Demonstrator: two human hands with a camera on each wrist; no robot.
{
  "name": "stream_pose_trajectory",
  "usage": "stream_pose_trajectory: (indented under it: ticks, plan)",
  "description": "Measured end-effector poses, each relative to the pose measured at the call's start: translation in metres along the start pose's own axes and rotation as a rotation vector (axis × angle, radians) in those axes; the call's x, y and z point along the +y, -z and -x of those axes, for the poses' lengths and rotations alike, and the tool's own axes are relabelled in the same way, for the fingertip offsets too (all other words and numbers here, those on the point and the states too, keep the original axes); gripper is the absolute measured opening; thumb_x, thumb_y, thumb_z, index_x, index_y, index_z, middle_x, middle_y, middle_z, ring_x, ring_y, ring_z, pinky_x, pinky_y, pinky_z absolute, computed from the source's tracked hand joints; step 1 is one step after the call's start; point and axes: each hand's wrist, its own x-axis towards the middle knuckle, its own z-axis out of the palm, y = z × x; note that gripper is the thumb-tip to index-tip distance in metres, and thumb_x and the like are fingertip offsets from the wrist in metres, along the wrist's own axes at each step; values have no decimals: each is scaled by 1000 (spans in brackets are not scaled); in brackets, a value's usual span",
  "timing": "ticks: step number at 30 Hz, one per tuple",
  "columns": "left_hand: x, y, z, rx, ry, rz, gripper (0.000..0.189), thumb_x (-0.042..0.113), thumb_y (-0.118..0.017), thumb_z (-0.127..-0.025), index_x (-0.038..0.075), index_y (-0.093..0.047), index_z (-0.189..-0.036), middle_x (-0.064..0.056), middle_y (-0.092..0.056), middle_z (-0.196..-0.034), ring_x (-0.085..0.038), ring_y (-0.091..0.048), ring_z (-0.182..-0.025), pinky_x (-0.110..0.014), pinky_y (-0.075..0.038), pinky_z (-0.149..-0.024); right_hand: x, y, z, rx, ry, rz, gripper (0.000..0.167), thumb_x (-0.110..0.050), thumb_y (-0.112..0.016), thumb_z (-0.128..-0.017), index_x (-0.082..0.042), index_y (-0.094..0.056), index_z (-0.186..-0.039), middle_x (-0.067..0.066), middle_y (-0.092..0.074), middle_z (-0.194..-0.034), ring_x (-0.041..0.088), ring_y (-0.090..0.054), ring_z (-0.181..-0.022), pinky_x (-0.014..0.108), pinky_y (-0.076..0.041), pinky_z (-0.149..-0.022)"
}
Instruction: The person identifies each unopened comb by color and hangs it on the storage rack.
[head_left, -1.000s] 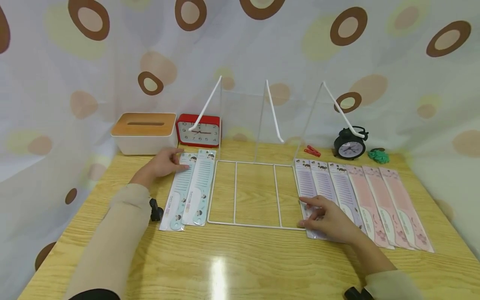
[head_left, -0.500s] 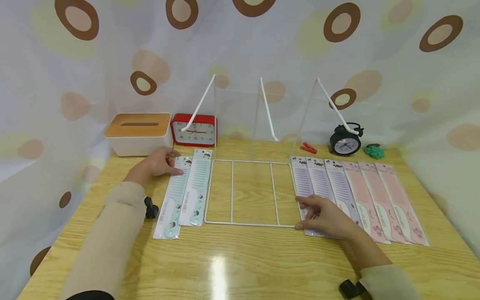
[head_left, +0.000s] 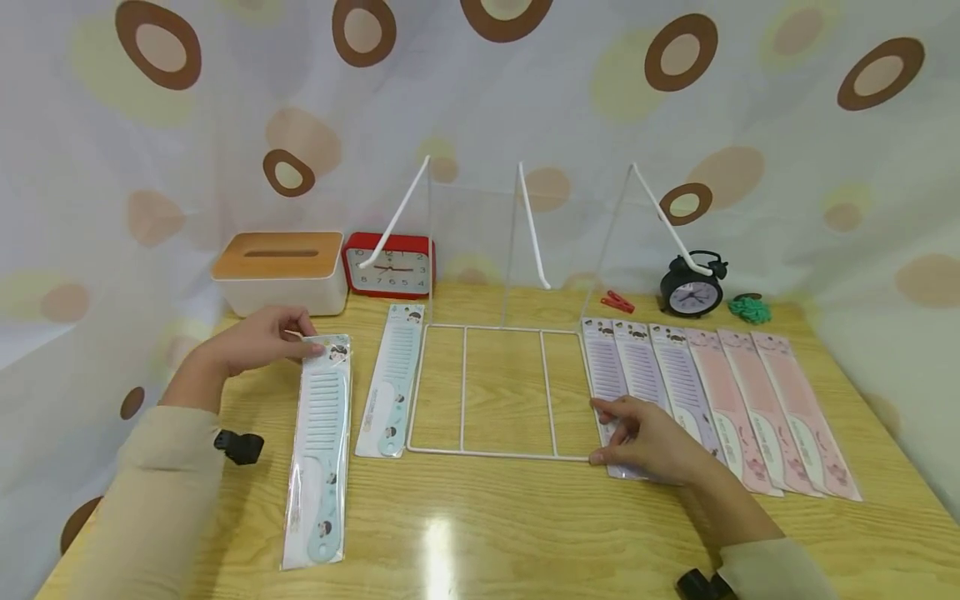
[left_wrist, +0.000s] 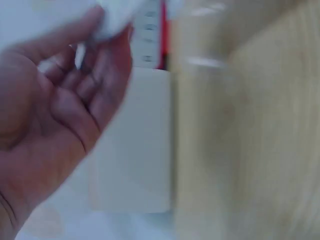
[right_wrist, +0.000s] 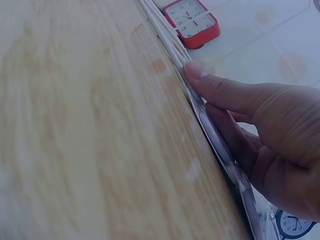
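Observation:
In the head view my left hand (head_left: 255, 342) pinches the top end of a light blue comb (head_left: 322, 450) in a clear packet. The comb hangs down toward me, at the left of the table; its packet is blurred in the left wrist view. Another light blue packaged comb (head_left: 392, 379) lies along the left side of a white wire rack (head_left: 510, 455) with three raised hooks. My right hand (head_left: 648, 440) rests at the rack's front right corner, thumb and forefinger spread along its edge. Beneath that hand lies a purple packaged comb (head_left: 606, 358), partly hidden.
More purple combs (head_left: 684, 375) and pink combs (head_left: 806, 408) lie side by side on the right. Along the back stand a tissue box (head_left: 281, 275), a red clock (head_left: 390, 265) and a black alarm clock (head_left: 692, 292), with a red clip (head_left: 617, 302) and green string (head_left: 750, 310).
My left hand has lifted the outer light blue comb from beside the other one and moved it left and toward me. The right hand stays at the rack's corner.

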Motion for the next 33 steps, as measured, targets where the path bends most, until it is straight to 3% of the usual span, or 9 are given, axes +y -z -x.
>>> stream_pose_trajectory:
  ticks: [3,7,10,13,15,17,20,29,33]
  plan:
    - [29,4,21,-74,-189,156,13,6,-71,-92,0,-59,-95,-7,-68,-90,-17,-68,-76,-33,-58,-69,-2,0,-1,-1,-15,-12,86,-26,-88,-76,6,-47,-145,12,-57,-112,7,-61,-73,20,-51,-73]
    - [78,-6,45,-131,-605,297,17,-13,-65,-88,0,-64,-98,-6,-66,-88,-15,-64,-72,-29,-55,-58,-3,-2,0,-5,-20,-5,85,-26,-88,-76,6,-47,-144,12,-58,-112,7,-61,-73,20,-51,-71]
    - [117,-17,54,-33,-896,311,19,-15,-67,-85,-2,-68,-98,-6,-65,-89,-13,-59,-74,-25,-51,-54,-3,-3,1,-6,-11,-3,85,-25,-87,-76,7,-47,-145,12,-57,-112,6,-60,-72,20,-51,-70]
    - [148,-27,54,173,-1047,287,7,-6,-73,-86,-7,-69,-92,-5,-66,-85,-11,-57,-73,-20,-49,-56,-3,-3,0,-6,-2,2,86,-25,-87,-77,7,-46,-145,12,-57,-112,6,-60,-72,20,-51,-70]
    - [161,-31,52,322,-1061,263,11,-1,-74,-87,-10,-69,-89,-2,-67,-85,-10,-57,-73,-18,-51,-60,-4,-3,0,-4,-1,6,86,-25,-87,-77,7,-46,-145,12,-57,-112,6,-60,-73,20,-51,-69]
    - [170,-34,47,452,-1022,246,15,2,-74,-88,-12,-67,-87,0,-66,-84,-9,-56,-71,-16,-52,-62,-5,-2,0,2,-2,17,85,-25,-87,-76,7,-47,-145,11,-57,-111,6,-60,-72,20,-51,-69]
    - [175,-38,42,573,-945,242,17,1,-70,-90,-15,-64,-90,4,-64,-86,-7,-53,-64,-15,-49,-58,-7,-1,-1,9,-7,38,85,-26,-88,-76,6,-48,-144,10,-58,-110,5,-60,-72,20,-50,-69]
    - [169,-37,43,608,-845,229,15,-2,-65,-92,-15,-64,-100,6,-66,-85,-6,-48,-55,-18,-40,-49,-4,0,-2,5,-43,52,88,-28,-88,-75,5,-47,-145,9,-57,-110,6,-61,-73,20,-50,-69]
    - [166,-35,35,604,-756,224,13,-4,-65,-92,-12,-66,-102,5,-66,-82,-8,-48,-56,-20,-38,-49,-5,-1,-3,-1,-38,51,87,-28,-88,-76,5,-47,-145,9,-57,-110,7,-60,-72,20,-49,-68]
